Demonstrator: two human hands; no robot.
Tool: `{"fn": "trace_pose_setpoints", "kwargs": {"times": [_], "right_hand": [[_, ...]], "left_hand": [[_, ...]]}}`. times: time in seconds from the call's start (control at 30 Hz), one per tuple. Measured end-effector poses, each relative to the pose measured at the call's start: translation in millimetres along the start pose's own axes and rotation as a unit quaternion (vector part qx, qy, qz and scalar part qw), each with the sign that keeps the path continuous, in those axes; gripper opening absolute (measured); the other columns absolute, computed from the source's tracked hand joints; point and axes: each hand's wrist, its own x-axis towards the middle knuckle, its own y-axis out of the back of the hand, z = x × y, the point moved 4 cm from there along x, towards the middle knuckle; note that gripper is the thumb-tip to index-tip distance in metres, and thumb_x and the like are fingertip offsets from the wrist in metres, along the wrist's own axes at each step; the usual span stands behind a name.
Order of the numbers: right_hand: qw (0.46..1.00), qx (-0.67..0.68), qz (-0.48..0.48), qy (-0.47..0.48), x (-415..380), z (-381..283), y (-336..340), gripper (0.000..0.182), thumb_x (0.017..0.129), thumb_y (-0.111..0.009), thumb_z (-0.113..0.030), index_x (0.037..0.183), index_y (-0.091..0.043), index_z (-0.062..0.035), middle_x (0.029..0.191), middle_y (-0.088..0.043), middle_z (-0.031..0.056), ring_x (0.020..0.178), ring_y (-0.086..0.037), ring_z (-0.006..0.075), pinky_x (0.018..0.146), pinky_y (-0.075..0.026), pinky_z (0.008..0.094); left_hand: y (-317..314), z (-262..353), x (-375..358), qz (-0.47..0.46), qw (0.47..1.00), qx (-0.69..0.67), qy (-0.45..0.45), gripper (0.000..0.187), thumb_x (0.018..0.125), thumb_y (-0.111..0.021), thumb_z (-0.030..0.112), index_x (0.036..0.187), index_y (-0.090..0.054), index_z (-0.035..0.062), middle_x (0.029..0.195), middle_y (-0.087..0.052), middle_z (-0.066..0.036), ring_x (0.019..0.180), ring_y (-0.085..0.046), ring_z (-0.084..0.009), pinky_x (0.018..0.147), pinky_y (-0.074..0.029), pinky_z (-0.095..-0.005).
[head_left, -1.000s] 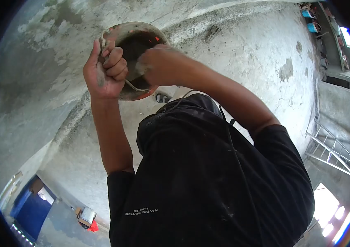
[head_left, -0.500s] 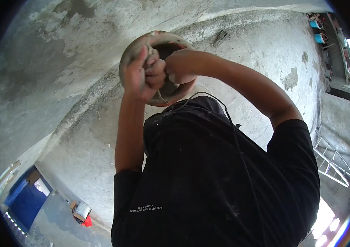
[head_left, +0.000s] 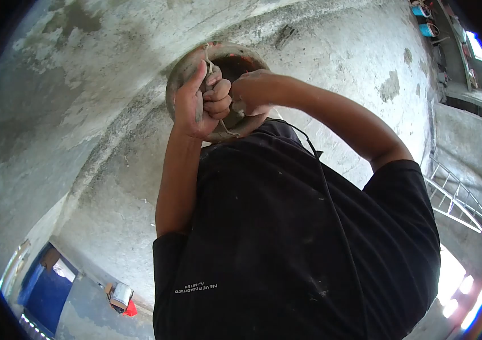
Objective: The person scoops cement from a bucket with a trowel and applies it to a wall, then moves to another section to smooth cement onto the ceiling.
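Observation:
A round, mortar-stained bucket (head_left: 177, 85) with reddish patches on its rim hangs in front of my waist, its dark opening facing up toward me. A thin rope handle (head_left: 209, 55) runs across it. My left hand (head_left: 204, 102) is closed round this rope, thumb pointing up along it. At the opening, beside my left knuckles, my right hand (head_left: 252, 93) is curled with its fingers turned down into the bucket. Greyish matter shows by those fingertips, but what they hold is hidden. The bucket's inside is mostly in shadow.
Rough grey plastered walls (head_left: 105, 51) surround me. A metal ladder-like frame (head_left: 453, 195) stands at right, with blue buckets (head_left: 429, 29) at the upper right. At lower left are a blue door (head_left: 45, 294) and a box (head_left: 121, 296) beside a red bag (head_left: 131, 309). A black cable (head_left: 331, 207) crosses my shirt.
The view has shifted slightly, so the surroundings sit a little differently. The bucket has tipped a bit, and my right hand has moved slightly at its opening. My left hand keeps its grip.

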Motion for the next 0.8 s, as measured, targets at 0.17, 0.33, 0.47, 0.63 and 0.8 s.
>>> {"fn": "trace_pose_setpoints", "kwargs": {"times": [0.17, 0.33, 0.47, 0.63, 0.8], "right_hand": [[0.998, 0.055, 0.021, -0.023, -16, 31, 9, 0.028, 0.074, -0.062, -0.028, 0.084, -0.072, -0.0036, 0.085, -0.068, 0.0186, 0.083, -0.066, 0.0331, 0.073, -0.051, 0.0419], [0.979, 0.174, 0.098, -0.032, 0, 65, -1, 0.043, 0.083, -0.062, -0.042, 0.098, -0.071, -0.0038, 0.086, -0.068, 0.0168, 0.080, -0.066, 0.0279, 0.077, -0.050, 0.0380], [0.981, 0.192, 0.032, -0.003, 18, 61, -11, 0.039, 0.083, -0.063, -0.038, 0.095, -0.071, -0.0023, 0.079, -0.068, 0.0131, 0.071, -0.064, 0.0196, 0.069, -0.052, 0.0333], [0.938, 0.345, -0.028, -0.001, 15, 54, -14, 0.030, 0.081, -0.065, -0.032, 0.096, -0.074, -0.0069, 0.076, -0.067, 0.0053, 0.065, -0.060, 0.0156, 0.054, -0.048, 0.0289], [0.916, 0.388, -0.021, 0.101, 22, 73, -23, 0.032, 0.081, -0.065, -0.028, 0.107, -0.072, -0.0104, 0.075, -0.066, 0.0044, 0.063, -0.059, 0.0126, 0.045, -0.040, 0.0251]], "left_hand": [[1, -1, 4, -0.013, 1.000, -0.013, -0.003, 0.037, 0.102, -0.034, 0.043, 0.079, -0.037, 0.0142, 0.059, -0.026, 0.005, 0.043, -0.017, -0.0040, 0.038, -0.013, -0.0218], [-7, 4, -2, -0.034, 0.999, 0.012, 0.020, 0.039, 0.101, -0.036, 0.045, 0.078, -0.037, 0.0143, 0.058, -0.025, 0.005, 0.043, -0.017, -0.0040, 0.038, -0.013, -0.0208], [-8, 8, -2, -0.066, 0.996, 0.020, 0.050, 0.041, 0.101, -0.037, 0.047, 0.076, -0.037, 0.0138, 0.057, -0.024, 0.005, 0.042, -0.015, -0.0037, 0.038, -0.012, -0.0205], [0, 8, -5, -0.117, 0.988, -0.035, 0.090, 0.041, 0.102, -0.033, 0.046, 0.075, -0.033, 0.0138, 0.056, -0.023, 0.005, 0.041, -0.011, -0.0030, 0.036, -0.010, -0.0207], [10, 13, -10, -0.097, 0.992, -0.049, 0.067, 0.039, 0.102, -0.033, 0.044, 0.077, -0.033, 0.0145, 0.054, -0.021, 0.006, 0.038, -0.010, -0.0031, 0.034, -0.010, -0.0214]]}}
